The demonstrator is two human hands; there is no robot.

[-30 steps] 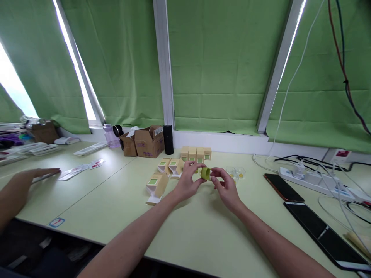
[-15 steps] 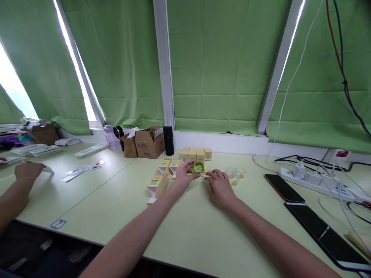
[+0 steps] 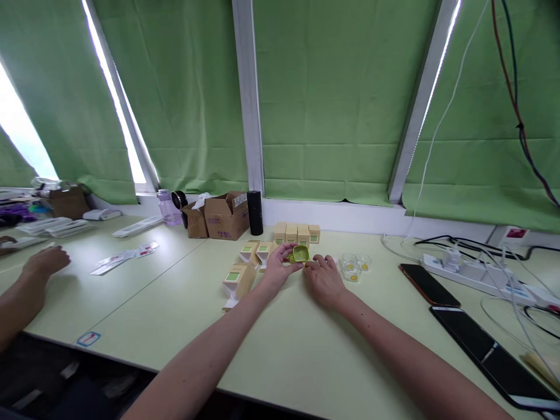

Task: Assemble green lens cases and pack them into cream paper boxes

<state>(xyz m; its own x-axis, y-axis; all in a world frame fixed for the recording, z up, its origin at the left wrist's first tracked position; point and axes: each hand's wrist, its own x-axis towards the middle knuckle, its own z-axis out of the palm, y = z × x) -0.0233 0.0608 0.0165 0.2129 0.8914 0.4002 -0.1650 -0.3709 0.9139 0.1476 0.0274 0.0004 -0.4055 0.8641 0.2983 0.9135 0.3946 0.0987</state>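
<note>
"Green plastic tub (image 3: 301, 254): where is it sitting?"
"Before the row of small boxes (image 3: 291, 233); the left hand (image 3: 275, 271) is pinching its side, thumb and fingers slightly parted."
"And the right hand (image 3: 324, 281)?"
"Its fingers are curling beside the tub; I can't tell whether they're gripping anything. Clear cups (image 3: 352, 276) are sitting nearby."

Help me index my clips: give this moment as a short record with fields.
Left hand: holding a green container, hollow side showing
Right hand: fingers bent beside the container; grip unclear
Left of hands: three beige cartons, white flaps showing
Behind hands: four beige boxes in a row
Right of hands: clear cups with yellow inside
Far right: two dark-screened devices, white power strip
Far left: another person's hand
</note>
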